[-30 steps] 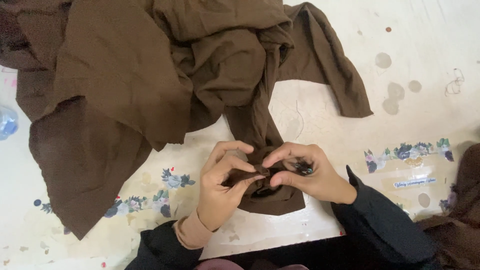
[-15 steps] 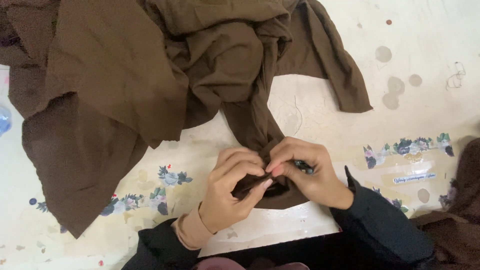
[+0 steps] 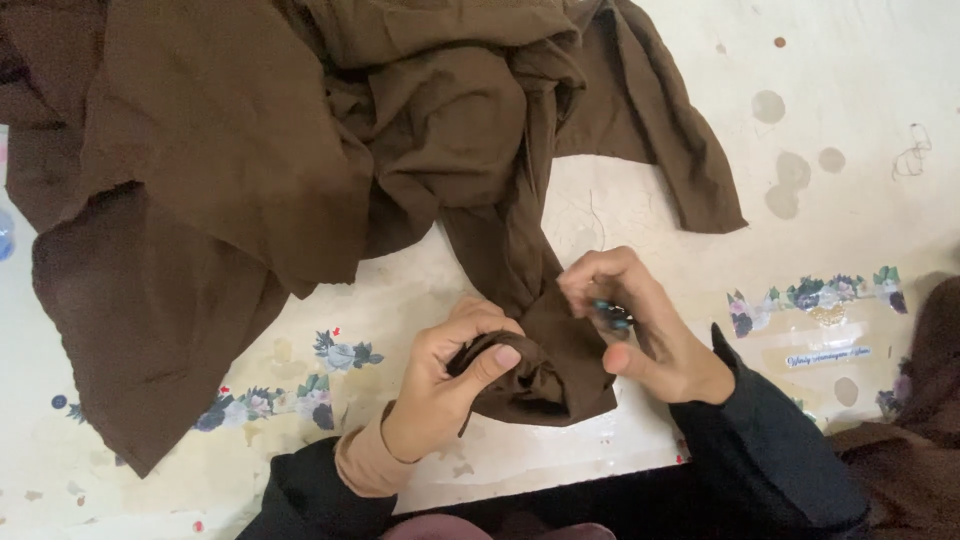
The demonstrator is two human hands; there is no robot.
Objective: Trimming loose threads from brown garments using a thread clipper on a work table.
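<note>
Pinched between thumb and curled fingers, the left hand (image 3: pixel 445 385) grips a bunched end of the brown garment (image 3: pixel 300 170) at about 6 o'clock on the pale table (image 3: pixel 850 80). At 3 o'clock from it, the right hand (image 3: pixel 640 335) closes its fingertips on a small dark object (image 3: pixel 610 315), too small to identify, right against the same fabric end. Most of the garment lies crumpled and spread from 9 to 1 o'clock, untouched. Judging by this, the handwork on this end looks underway, not finished.
</note>
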